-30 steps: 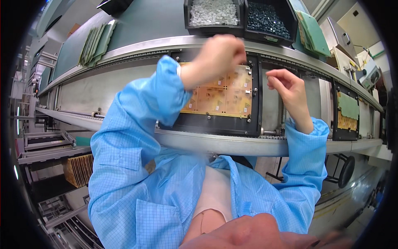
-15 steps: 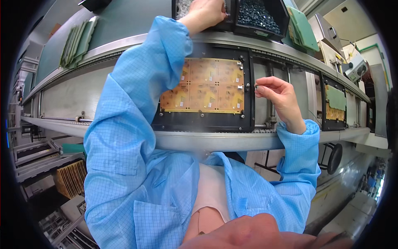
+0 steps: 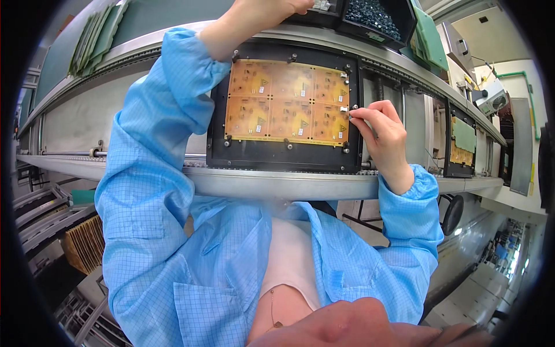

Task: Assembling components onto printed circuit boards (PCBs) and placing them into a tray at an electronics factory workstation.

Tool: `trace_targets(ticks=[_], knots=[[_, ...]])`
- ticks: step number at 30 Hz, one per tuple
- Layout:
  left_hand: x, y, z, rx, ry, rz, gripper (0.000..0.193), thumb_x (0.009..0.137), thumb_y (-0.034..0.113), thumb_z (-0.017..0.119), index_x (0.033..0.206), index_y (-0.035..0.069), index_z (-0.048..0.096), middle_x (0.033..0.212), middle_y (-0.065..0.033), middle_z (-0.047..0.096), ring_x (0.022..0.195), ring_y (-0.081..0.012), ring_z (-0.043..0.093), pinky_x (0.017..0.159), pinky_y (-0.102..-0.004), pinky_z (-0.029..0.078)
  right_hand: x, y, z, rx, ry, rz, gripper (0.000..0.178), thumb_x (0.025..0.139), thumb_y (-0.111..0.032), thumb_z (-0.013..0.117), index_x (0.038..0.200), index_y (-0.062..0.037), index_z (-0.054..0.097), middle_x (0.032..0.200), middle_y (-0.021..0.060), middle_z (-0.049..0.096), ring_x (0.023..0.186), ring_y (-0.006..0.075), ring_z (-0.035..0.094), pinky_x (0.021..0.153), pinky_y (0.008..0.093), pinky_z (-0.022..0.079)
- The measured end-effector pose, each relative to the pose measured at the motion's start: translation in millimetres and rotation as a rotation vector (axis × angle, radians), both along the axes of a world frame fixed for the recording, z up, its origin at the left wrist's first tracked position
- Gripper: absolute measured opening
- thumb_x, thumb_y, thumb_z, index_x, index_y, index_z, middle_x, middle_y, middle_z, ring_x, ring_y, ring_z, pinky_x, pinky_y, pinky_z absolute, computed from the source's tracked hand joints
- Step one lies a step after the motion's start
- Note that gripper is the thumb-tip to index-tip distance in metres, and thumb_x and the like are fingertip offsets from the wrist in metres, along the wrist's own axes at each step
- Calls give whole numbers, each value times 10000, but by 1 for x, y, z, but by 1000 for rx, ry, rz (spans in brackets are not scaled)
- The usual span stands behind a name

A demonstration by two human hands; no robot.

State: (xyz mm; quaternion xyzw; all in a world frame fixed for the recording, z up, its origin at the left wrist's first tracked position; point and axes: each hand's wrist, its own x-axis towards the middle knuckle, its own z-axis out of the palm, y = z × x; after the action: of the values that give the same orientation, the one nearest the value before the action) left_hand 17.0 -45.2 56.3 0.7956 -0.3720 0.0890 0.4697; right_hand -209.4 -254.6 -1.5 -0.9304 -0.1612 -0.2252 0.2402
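A panel of orange circuit boards (image 3: 270,99) lies in a black carrier frame (image 3: 254,152) in front of me. My right hand (image 3: 383,134) is closed in a pinch at the panel's right edge, thumb and forefinger on a tiny electronic component (image 3: 351,118); its exact kind is too small to tell. Just beside those fingertips, a small white connector (image 3: 344,109) sits on the panel, with another white part (image 3: 343,76) farther up that edge. My left hand (image 3: 267,10) reaches over the far rail by the bin of white parts (image 3: 321,5), fingers curled and partly cut off by the upper edge.
A black bin of dark blue small parts (image 3: 370,20) stands beyond the rail. Green sheets stand at the far left (image 3: 95,40) and right (image 3: 429,40). Metal conveyor rails (image 3: 289,185) run across. Another carrier with a green cover (image 3: 463,136) sits farther right.
My right hand has moved left to the panel's right edge with the tiny component. My left hand has shifted left and up, partly out of view. The whole view has shifted slightly.
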Motion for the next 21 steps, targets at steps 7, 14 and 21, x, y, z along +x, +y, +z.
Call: trace_targets(ticks=[7,14,21], knots=[[-26,31,0,-74,381,-69,147,862,121,741,903,-20,728,773,-70,716,694,-115,662,644,-263,530,-5,7,13,-99,-48,15,169,794,43,730,951,-16,713,883,96,664,799,232,617,685,302,513],[-39,54,-33,-46,379,-227,202,928,211,711,1000,21,714,885,-35,700,809,-101,677,742,-240,552,-15,3,15,602,492,-161,117,907,29,645,1002,10,711,949,71,659,832,110,633,727,230,526],[-42,55,-40,-67,344,-329,178,926,183,709,969,10,703,864,-45,698,780,-102,674,736,-237,564,-15,4,15,140,291,-232,67,880,-8,697,945,6,710,888,70,631,712,122,610,643,248,495]])
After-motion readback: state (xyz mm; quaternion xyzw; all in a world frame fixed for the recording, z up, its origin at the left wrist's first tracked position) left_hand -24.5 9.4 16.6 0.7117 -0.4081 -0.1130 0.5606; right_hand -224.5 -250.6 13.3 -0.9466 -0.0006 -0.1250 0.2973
